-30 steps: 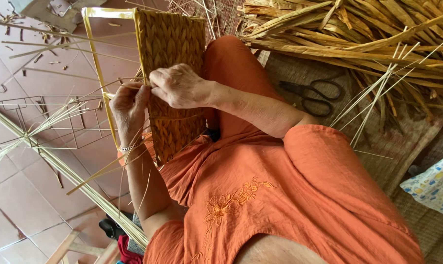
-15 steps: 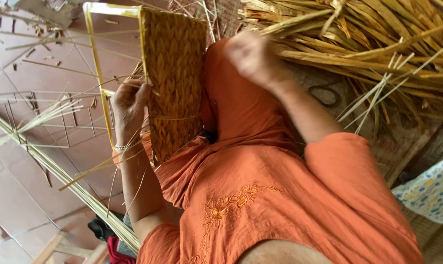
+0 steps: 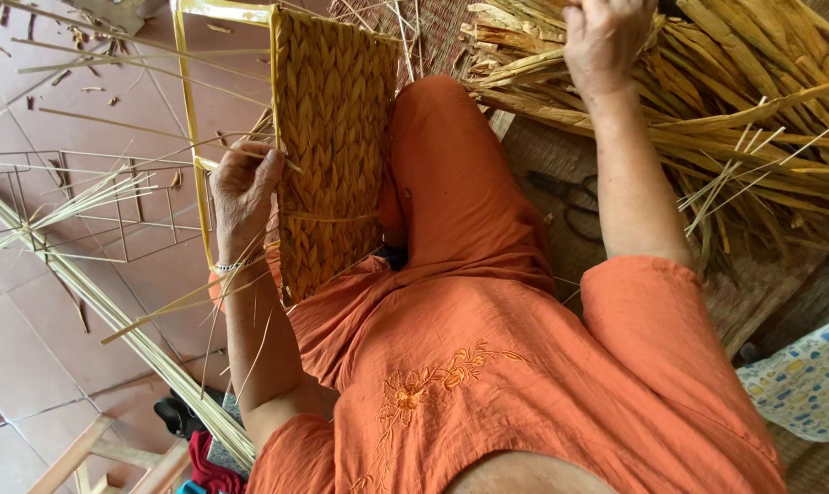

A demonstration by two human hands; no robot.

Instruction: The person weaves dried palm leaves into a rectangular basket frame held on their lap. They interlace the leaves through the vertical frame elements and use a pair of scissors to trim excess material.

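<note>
- Since a moment ago the right hand [image 3: 607, 37] has left the weave and swung out to the heap of dried straw [image 3: 707, 101] at the far side; it now lies on the bundle with fingers curled down into the stalks, though from here I cannot tell whether it has closed on one
- Left hand [image 3: 242, 187] has stayed put, pinching the edge of the woven panel [image 3: 328, 137] where it meets the yellow frame [image 3: 188, 137], thumb and fingers closed on the rim
- That panel stands on edge against the person's orange-clad knee [image 3: 442, 183], braided rows filling most of the frame, with loose thin strands trailing from its lower end
- With one hand off, the work is steadied only by the left grip and the leg
- Black scissors [image 3: 570, 201] lie on the mat between the knee and the straw heap, untouched
- A bare wire frame [image 3: 113, 206] rests on the tiled floor [image 3: 30, 348] beside long pale stalks, well apart from both hands
</note>
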